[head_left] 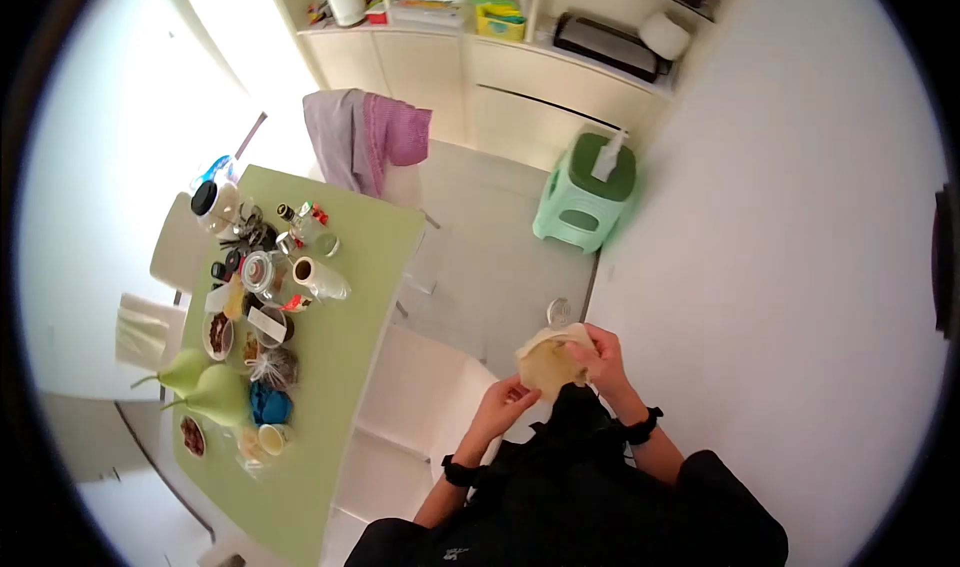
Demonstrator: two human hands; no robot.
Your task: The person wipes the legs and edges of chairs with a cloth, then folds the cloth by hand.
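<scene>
In front of my black top, both hands are at a beige, soft-looking piece [548,365] with a paler rim, like a small cloth or paper bag; its exact kind is unclear. My left hand [503,407] pinches its lower left edge between thumb and fingers. At the upper right edge, my right hand [602,359] is closed on it, the thumb lying over the near side. Just beyond the beige piece shows a small round whitish thing [559,312], too small to identify. Black bands circle both wrists.
To the left stands a green table [320,447] crowded with jars, bottles, a plastic roll [322,279] and green gourds [217,395]. A white chair [420,387] is beside it. Ahead are a green stool [588,189] and cabinets [420,67]; a white wall [780,217] rises on the right.
</scene>
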